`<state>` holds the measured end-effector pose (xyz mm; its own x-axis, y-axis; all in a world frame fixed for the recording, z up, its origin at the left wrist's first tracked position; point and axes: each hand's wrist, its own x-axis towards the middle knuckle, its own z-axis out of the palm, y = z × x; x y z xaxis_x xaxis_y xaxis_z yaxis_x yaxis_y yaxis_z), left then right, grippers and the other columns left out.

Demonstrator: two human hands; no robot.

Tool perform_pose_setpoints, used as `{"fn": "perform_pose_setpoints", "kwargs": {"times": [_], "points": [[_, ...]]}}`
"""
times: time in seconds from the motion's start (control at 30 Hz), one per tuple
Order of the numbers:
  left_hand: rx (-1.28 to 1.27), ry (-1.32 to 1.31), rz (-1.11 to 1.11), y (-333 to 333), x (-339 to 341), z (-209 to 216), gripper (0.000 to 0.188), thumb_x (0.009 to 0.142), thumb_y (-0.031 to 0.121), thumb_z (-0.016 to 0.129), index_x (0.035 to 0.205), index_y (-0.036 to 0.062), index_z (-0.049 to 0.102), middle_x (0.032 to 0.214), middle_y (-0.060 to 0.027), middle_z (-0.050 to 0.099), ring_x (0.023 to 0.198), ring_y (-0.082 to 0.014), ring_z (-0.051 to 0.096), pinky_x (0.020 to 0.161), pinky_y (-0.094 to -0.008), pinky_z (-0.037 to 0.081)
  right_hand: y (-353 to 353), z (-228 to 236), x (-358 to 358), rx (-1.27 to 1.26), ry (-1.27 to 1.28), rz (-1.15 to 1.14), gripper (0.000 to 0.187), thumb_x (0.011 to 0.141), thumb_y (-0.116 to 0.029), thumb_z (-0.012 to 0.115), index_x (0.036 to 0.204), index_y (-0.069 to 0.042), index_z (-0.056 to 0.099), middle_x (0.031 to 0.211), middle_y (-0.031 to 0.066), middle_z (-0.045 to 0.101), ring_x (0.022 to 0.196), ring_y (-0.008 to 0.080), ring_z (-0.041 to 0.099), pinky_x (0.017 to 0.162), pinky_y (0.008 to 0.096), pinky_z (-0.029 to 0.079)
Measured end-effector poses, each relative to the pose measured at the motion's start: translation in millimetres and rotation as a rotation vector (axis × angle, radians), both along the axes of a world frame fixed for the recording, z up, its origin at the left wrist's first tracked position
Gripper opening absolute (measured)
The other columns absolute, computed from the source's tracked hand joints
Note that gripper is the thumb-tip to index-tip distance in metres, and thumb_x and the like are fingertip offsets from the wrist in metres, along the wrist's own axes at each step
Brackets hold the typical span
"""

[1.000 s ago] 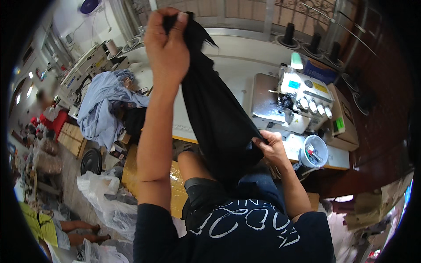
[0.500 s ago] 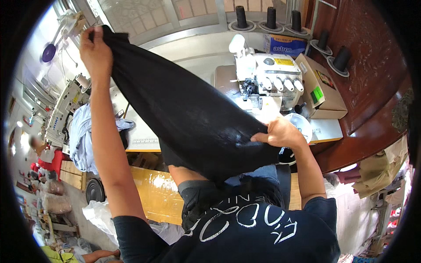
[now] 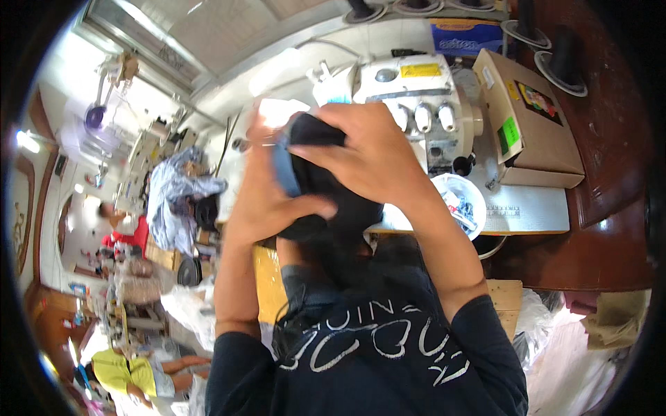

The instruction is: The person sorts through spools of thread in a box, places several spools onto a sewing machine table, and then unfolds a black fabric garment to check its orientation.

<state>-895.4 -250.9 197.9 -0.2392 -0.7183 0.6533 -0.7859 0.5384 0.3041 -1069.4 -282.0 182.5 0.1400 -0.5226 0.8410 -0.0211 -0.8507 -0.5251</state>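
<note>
Bunched black cloth is between my two hands in front of my chest, with a blue strip along its left side. My left hand is closed on its left part, thumb across the front and fingers smeared by motion. My right hand grips the upper right of the same cloth, thumb pointing left. Lower folds hang toward my lap. Just beyond my hands stands a white overlock sewing machine, its front partly hidden by them.
Right of the machine are a cardboard box, a white tub of small items and black thread cones. Crumpled light-blue garments hang at the table's left. A person in yellow is at lower left.
The black cloth was stretched wide between my hands and is now gathered into a bunch. My left hand came down and inward, my right hand up and leftward. The view has shifted.
</note>
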Motion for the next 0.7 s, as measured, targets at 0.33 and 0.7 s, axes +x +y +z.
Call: {"fn": "perform_pose_setpoints", "kwargs": {"times": [0.33, 0.7], "points": [[-0.27, 0.053, 0.136, 41.2, 40.7, 57.1, 0.024, 0.082, 0.006, 0.048, 0.101, -0.0035, 0.059, 0.085, -0.0082, 0.063, 0.081, -0.0152, 0.059, 0.075, -0.0274, 0.045, 29.5, -102.8, 29.2, 0.107, 0.27, 0.217, 0.053, 0.067, -0.025, 0.071, 0.11, -0.002, 0.052, 0.09, 0.0213, 0.058, 0.082, 0.0351, 0.058, 0.072, 0.0397, 0.046], [0.133, 0.297, 0.794, -29.1, 289.9, 16.8, 0.026, 0.082, 0.021, 0.051, 0.088, -0.0017, 0.061, 0.081, -0.0154, 0.064, 0.073, -0.0248, 0.061, 0.071, -0.0362, 0.047, 22.4, -128.9, -15.0, 0.949, -0.03, 0.357, 0.016, 0.074, -0.014, 0.066, 0.078, 0.001, 0.061, 0.064, -0.001, 0.056, 0.058, 0.0065, 0.045, 0.056, 0.0216, 0.037]]}}
